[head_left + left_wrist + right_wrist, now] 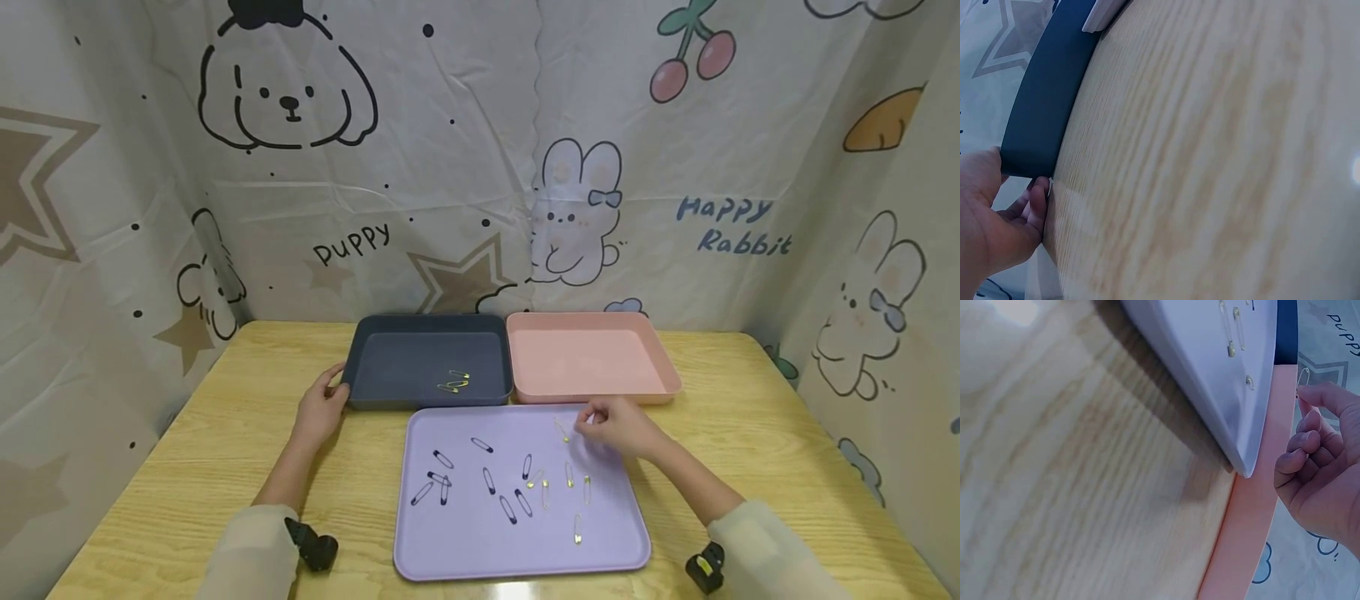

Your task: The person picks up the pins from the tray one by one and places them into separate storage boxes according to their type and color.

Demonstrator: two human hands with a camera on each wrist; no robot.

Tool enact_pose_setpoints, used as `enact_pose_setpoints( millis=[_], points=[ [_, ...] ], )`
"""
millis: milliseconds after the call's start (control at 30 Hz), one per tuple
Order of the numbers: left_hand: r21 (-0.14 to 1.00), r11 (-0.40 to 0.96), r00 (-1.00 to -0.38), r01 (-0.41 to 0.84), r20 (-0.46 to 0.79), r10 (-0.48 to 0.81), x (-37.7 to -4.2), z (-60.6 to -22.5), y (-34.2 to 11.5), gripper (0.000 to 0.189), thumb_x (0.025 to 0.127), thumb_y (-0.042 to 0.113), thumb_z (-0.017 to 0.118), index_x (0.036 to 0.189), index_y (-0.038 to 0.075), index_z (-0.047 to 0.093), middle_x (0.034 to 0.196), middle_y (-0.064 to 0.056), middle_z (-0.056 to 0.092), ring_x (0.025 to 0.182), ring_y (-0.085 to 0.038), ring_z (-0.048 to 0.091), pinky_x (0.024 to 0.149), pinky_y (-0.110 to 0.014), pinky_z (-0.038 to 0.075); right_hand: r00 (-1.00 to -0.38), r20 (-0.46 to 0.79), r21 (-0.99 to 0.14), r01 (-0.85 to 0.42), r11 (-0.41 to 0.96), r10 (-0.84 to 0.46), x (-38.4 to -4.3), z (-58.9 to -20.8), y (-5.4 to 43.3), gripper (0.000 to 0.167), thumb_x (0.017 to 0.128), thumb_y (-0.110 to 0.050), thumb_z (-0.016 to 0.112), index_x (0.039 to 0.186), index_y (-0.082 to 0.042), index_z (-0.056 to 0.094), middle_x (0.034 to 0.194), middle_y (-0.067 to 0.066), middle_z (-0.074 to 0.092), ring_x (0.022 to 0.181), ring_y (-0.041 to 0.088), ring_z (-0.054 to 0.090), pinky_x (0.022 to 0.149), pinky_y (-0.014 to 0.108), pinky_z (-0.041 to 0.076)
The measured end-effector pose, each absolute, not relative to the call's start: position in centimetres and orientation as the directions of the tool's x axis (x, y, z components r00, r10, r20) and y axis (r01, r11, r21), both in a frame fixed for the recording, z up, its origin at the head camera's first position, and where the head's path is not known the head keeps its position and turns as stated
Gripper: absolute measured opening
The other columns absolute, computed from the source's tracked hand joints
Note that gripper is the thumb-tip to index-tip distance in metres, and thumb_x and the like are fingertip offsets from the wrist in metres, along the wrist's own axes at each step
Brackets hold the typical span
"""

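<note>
My left hand (321, 410) holds the left side of the dark blue tray (427, 402), thumb and fingers about its near corner. Inside that tray lie a few gold safety pins (458, 383). Over the far right part of the lilac tray (480, 550), my right hand (618, 427) pinches a gold safety pin (1303, 377) between thumb and forefinger; the other fingers curl in. Several black safety pins (489, 481) lie scattered on the left and middle of the lilac tray. Several gold safety pins (577, 529) are spread over its right half.
A pink tray (585, 398) stands to the right of the dark blue one, both behind the lilac tray. All rest on a wooden table (720, 400). A printed curtain (450, 167) hangs behind and along both sides.
</note>
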State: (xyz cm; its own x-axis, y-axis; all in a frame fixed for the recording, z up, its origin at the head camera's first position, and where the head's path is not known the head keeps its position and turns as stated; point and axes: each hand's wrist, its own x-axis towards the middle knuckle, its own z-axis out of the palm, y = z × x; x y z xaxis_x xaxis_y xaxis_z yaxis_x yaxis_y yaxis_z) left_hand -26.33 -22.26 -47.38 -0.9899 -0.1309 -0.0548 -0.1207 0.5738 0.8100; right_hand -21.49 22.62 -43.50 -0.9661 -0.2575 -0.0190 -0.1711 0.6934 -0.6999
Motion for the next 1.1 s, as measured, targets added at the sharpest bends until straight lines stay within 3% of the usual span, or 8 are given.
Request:
enact_pose_setpoints(
  millis=[400, 800, 1100],
  points=[
    [0.802, 0.587, -0.99, -0.105, -0.031, -0.135, -26.5, -47.5, -22.3, 0.049, 0.098, 0.024, 0.039, 0.146, 0.015, 0.034, 0.116, -0.02, 0.058, 0.091, -0.021, 0.053, 0.072, -0.026, 0.04, -0.963, -0.015, -0.698, -0.182, 0.692, -0.268, -22.7, -42.3, 21.7, 0.008, 0.082, -0.016, 0.067, 0.08, -0.008, 0.067, 0.068, -0.002, 0.052, 0.061, 0.01, 0.044, 0.052, 0.021, 0.035],
    [0.813, 0.573, -0.991, -0.102, -0.031, -0.131, -26.1, -47.2, -22.0, 0.048, 0.098, 0.022, 0.038, 0.145, 0.014, 0.034, 0.106, -0.017, 0.059, 0.077, -0.013, 0.052, 0.067, -0.024, 0.041, -0.964, 0.015, -0.673, -0.207, 0.71, -0.267, -24.0, -41.8, 19.9, 0.009, 0.082, -0.018, 0.068, 0.081, -0.009, 0.069, 0.067, -0.002, 0.053, 0.064, 0.012, 0.046, 0.055, 0.022, 0.038],
    [0.811, 0.576, -0.99, -0.103, -0.028, -0.137, -26.2, -47.3, -22.1, 0.049, 0.097, 0.023, 0.039, 0.145, 0.014, 0.035, 0.105, -0.016, 0.059, 0.078, -0.015, 0.052, 0.068, -0.025, 0.041, -0.957, 0.028, -0.668, -0.234, 0.706, -0.29, -25.3, -41.4, 18.4, 0.008, 0.081, -0.017, 0.065, 0.08, -0.01, 0.068, 0.067, -0.002, 0.052, 0.064, 0.013, 0.046, 0.056, 0.023, 0.037]
  ],
)
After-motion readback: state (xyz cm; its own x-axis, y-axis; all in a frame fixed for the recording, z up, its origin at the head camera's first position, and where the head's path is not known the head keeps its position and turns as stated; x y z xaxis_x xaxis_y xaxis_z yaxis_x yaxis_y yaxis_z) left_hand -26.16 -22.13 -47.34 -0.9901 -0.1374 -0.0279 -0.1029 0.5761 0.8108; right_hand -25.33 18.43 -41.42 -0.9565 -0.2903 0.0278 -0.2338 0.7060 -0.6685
